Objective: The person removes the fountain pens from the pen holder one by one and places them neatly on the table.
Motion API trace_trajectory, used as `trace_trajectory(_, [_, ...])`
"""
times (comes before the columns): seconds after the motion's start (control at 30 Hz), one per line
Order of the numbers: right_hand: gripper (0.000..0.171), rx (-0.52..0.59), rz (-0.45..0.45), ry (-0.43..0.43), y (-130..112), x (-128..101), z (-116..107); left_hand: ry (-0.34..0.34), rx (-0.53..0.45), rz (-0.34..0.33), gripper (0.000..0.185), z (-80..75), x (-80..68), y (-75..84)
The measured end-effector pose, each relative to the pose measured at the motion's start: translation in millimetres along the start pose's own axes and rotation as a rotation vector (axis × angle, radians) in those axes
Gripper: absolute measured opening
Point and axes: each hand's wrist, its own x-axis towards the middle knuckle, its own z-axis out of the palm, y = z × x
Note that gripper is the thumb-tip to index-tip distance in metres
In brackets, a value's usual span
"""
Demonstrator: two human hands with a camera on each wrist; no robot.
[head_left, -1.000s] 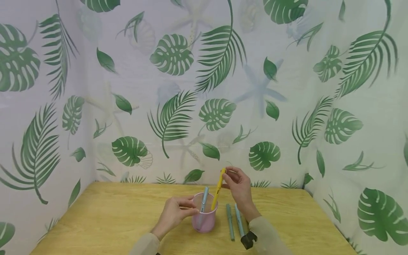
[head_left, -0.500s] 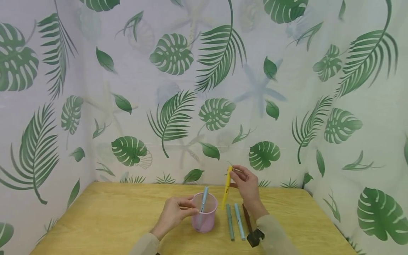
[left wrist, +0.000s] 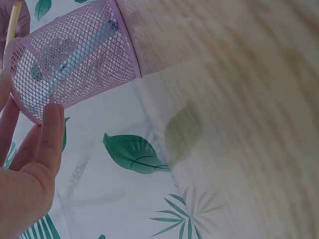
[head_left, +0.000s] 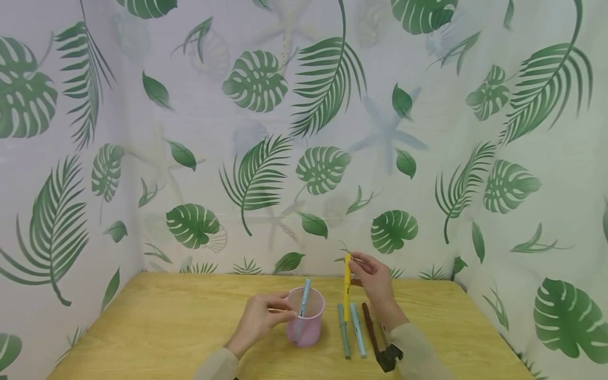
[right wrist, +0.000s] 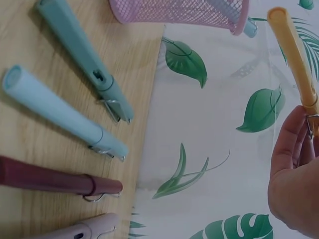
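With the fingers and thumb of my left hand (head_left: 262, 315) I hold the rim of a pink mesh pen holder (head_left: 311, 332), which stands upright on the table. A light blue pen (head_left: 305, 297) leans inside it, visible through the mesh in the left wrist view. My right hand (head_left: 377, 282) pinches a yellow pen (head_left: 347, 290) near its clip end, the other end pointing down. It hangs upright to the right of the holder, in front of the table pens in the head view. The right wrist view shows the yellow pen (right wrist: 294, 55) apart from the holder.
Side by side on the wooden table (head_left: 190, 316) lie a green pen (head_left: 344, 338), a light blue pen (head_left: 358, 335), a dark red-brown pen (head_left: 369, 324) and a pale mauve pen (right wrist: 82, 229). Leaf-patterned sheeting (head_left: 266, 184) surrounds the table's back and sides.
My right hand has moved the yellow pen out of the holder's mouth and rightward, then slightly down toward the pens on the table. The left hand and holder have stayed in place.
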Motion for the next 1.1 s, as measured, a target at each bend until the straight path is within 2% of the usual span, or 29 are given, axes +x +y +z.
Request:
trace_trajectory(0.7, [0.048,-0.071,0.037,0.005,13,-2,-35,-0.007,0.038,-0.001,0.014,-0.7,0.6,1.2])
trace_trajectory(1.1, [0.045,-0.140,0.092,-0.027,14,-2,-45,-0.003,0.047,0.002,0.015,-1.3,-0.6,3.9])
